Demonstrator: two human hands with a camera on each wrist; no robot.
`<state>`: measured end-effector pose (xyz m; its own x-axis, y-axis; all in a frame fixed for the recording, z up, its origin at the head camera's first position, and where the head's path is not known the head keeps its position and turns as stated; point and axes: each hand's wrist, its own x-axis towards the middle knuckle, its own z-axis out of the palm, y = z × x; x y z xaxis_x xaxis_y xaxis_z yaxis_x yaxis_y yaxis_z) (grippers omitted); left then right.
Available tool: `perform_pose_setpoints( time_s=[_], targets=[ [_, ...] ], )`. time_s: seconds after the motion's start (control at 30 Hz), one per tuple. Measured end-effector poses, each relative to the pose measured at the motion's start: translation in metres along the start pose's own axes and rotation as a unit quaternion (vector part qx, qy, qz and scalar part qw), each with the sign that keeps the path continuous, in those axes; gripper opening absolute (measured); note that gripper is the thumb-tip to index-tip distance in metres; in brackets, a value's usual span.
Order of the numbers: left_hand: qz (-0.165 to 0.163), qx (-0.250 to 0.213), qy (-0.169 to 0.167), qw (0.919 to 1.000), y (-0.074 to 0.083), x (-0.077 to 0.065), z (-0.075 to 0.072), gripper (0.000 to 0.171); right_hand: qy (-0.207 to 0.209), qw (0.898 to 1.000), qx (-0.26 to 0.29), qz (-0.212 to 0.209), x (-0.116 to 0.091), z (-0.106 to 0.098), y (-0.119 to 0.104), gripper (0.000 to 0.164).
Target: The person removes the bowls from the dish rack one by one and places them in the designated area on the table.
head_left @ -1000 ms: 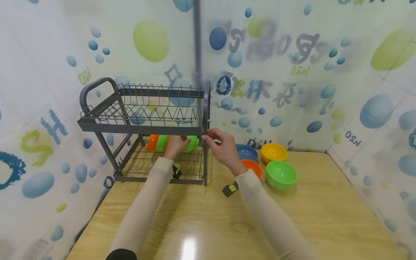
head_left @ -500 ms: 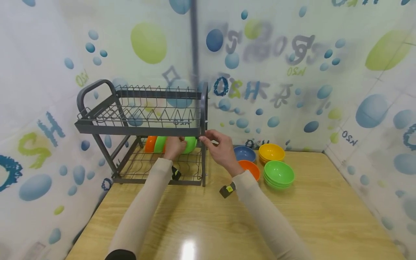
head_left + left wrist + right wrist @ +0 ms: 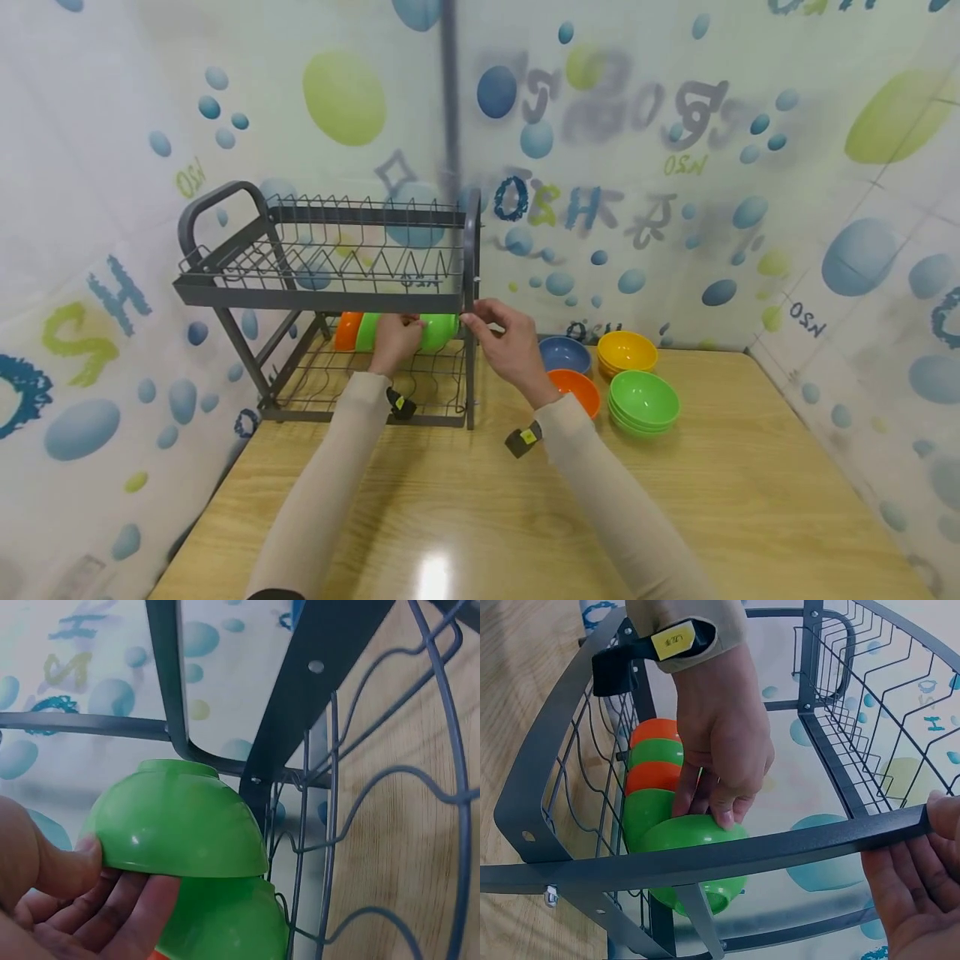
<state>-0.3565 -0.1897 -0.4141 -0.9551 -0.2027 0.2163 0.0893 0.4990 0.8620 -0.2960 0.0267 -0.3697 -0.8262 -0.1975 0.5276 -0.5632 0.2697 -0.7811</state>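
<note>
My left hand (image 3: 396,340) reaches into the lower tier of a dark metal dish rack (image 3: 322,296). It pinches the rim of a green bowl (image 3: 180,817), thumb on the outside and fingers inside. That bowl is tilted on its side at the row's right end, touching another green bowl (image 3: 232,922). Further along the row in the right wrist view stand an orange bowl (image 3: 651,777), a green bowl (image 3: 656,752) and another orange bowl (image 3: 655,730). Thumb and fingers of my right hand (image 3: 513,346) grip the rack's right side post (image 3: 817,844).
Right of the rack, on the wooden table (image 3: 480,517), are a blue bowl (image 3: 566,355), an orange bowl (image 3: 577,392), stacked yellow bowls (image 3: 627,352) and stacked green bowls (image 3: 645,400). The rack's wire upper tier (image 3: 352,258) overhangs my left hand. A patterned wall covering rises behind.
My left hand has shifted slightly left with its grip on the green bowl's rim, covering the orange bowl seen beside it earlier. My right hand stays on the post.
</note>
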Motion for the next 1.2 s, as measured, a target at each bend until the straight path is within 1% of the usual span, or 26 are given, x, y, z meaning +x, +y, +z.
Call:
perform_pose_setpoints(
  time_s=[0.27,0.4,0.53,0.73,0.83,0.97,1.1,1.13,1.2],
  targets=[
    [-0.019,-0.041,-0.010,0.9989,0.006,-0.011,-0.006,0.018,-0.001,1.000,0.003,0.004,-0.001,-0.001,-0.001,0.026],
    [-0.031,-0.045,-0.011,0.9985,0.009,-0.020,-0.011,0.025,-0.005,1.000,0.003,0.001,-0.001,-0.001,0.000,0.026],
    [-0.029,-0.046,0.000,0.9985,0.011,-0.031,-0.016,0.029,-0.008,1.000,0.005,-0.002,-0.001,0.000,0.000,0.027],
    [0.021,-0.025,0.027,0.9991,0.011,-0.047,-0.023,0.021,-0.005,1.000,0.009,-0.002,-0.001,0.000,0.000,0.027],
    [0.044,-0.018,0.031,0.9984,0.009,-0.057,-0.027,0.018,-0.002,1.000,0.012,0.000,-0.001,0.001,0.000,0.026],
    [0.080,-0.007,0.036,0.9962,0.008,-0.071,-0.032,0.018,-0.001,1.000,0.013,-0.001,-0.001,0.001,0.000,0.026],
    [0.130,0.012,0.057,0.9898,0.007,-0.081,-0.035,0.022,-0.003,1.000,0.014,-0.003,-0.001,0.001,-0.001,0.026],
    [0.149,0.019,0.062,0.9866,0.007,-0.083,-0.035,0.023,-0.002,1.000,0.014,-0.004,-0.002,0.001,-0.001,0.026],
    [0.196,0.033,0.071,0.9775,0.007,-0.087,-0.036,0.027,0.001,1.000,0.013,-0.007,-0.002,0.000,-0.001,0.025]
  ],
)
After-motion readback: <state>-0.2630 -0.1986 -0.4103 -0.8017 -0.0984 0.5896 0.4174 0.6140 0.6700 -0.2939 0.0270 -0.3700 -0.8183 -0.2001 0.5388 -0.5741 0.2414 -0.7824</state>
